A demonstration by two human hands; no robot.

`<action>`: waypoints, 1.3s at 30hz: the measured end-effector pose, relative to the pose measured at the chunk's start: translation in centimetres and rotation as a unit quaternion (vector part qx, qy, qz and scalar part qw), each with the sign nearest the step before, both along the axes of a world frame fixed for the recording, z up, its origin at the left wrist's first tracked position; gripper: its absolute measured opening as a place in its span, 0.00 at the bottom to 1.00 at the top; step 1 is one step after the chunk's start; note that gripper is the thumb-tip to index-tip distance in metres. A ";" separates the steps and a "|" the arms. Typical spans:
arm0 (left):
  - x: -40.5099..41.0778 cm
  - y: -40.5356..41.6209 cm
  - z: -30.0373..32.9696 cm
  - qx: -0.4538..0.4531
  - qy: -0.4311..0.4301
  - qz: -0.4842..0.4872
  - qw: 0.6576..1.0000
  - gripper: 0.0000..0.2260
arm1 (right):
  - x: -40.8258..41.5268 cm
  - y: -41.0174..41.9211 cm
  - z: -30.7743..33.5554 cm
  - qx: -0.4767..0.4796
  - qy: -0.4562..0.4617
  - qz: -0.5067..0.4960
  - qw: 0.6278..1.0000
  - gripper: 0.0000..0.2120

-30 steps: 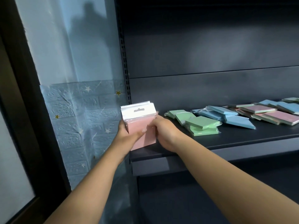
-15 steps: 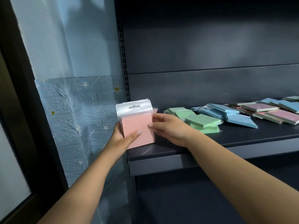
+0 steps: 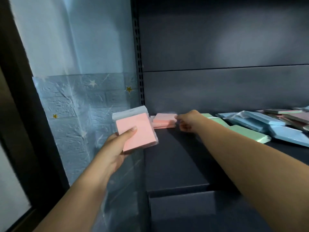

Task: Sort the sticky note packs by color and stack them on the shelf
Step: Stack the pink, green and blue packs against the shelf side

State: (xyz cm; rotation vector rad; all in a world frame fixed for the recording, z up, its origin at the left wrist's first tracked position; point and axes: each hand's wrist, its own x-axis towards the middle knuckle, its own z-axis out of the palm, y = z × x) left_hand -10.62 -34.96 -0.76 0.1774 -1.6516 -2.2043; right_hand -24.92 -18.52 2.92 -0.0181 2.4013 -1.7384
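1. Head view, left side: left hand (image 3: 117, 148) is holding a pink sticky note pack (image 3: 136, 130) in clear wrap, thumb lying across its face and fingers curling behind it. The pack is tilting in the air, just off the left end of the shelf (image 3: 175, 156), in front of the blue star-patterned wall covering (image 3: 75, 114).
2. Head view, centre: right hand (image 3: 188, 120) is reaching to the back left of the shelf, its blurred fingers meeting the right edge of a small pink stack (image 3: 164, 121) lying flat there. Whether they are pinching it or only touching it, I cannot tell.
3. Head view, right side: green packs (image 3: 247, 133) are lying behind the right forearm, with blue packs (image 3: 274, 124) beside them and mixed packs (image 3: 294, 115) further right, all loosely overlapping on the shelf.
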 end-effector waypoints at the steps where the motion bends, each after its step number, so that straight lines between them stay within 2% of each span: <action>1: -0.3 -0.4 0.0 0.004 -0.006 -0.006 1.000 0.03 | -0.5 -0.5 0.0 0.037 0.001 -0.013 0.999 0.15; 4: -1.4 -1.9 -0.2 0.010 -0.016 -0.027 0.999 0.04 | -2.0 -2.1 0.0 0.151 0.034 -0.017 0.988 0.18; 8: -2.3 -2.5 -0.1 0.011 -0.030 -0.028 0.999 0.05 | -3.3 -3.6 -0.1 0.093 0.027 0.022 0.995 0.21; 11: -2.9 -2.6 -0.2 0.032 -0.043 -0.015 0.998 0.03 | -3.6 -3.6 0.3 0.164 0.011 -0.002 0.986 0.25; 12: -3.0 -2.6 -0.2 0.037 -0.045 -0.016 0.998 0.03 | -3.6 -3.4 0.4 0.168 0.013 -0.015 0.986 0.23; 15: -3.1 -2.3 -0.3 0.040 -0.049 -0.016 0.998 0.03 | -3.6 -2.6 0.3 0.074 -0.008 -0.038 0.997 0.11; 18: -3.1 -1.6 0.0 0.042 -0.054 -0.017 0.998 0.03 | -3.2 -1.9 0.2 -0.080 -0.049 -0.021 0.995 0.06; 20: -3.2 -1.1 0.3 0.038 -0.060 -0.013 0.997 0.03 | -2.5 -1.3 0.6 -0.141 -0.037 0.022 0.989 0.12; 24: -3.4 -0.2 0.7 0.027 -0.076 0.007 0.997 0.02 | 0.2 0.3 1.7 -0.167 0.013 0.134 0.977 0.23; 27: -3.0 0.5 0.8 0.003 -0.066 0.007 0.998 0.02 | 2.4 1.7 3.0 -0.203 0.053 0.163 0.964 0.26; 30: -2.2 1.3 0.8 -0.014 -0.046 0.018 0.999 0.01 | 4.4 3.4 3.9 -0.264 0.072 0.187 0.943 0.24; 32: -1.9 1.8 0.6 -0.024 -0.035 0.036 0.998 0.07 | 5.6 3.8 3.8 -0.278 0.060 0.226 0.932 0.21; 35: -1.6 2.4 0.5 -0.052 -0.021 0.064 0.996 0.19 | 6.6 2.9 2.0 -0.230 0.044 0.263 0.936 0.20; 38: -1.5 2.3 0.0 -0.121 -0.014 0.079 0.989 0.48 | 7.0 1.9 0.5 -0.217 0.034 0.281 0.934 0.19; 39: -1.7 2.0 -0.4 -0.138 -0.013 0.081 0.987 0.53 | 7.1 1.6 0.2 -0.212 0.040 0.289 0.933 0.19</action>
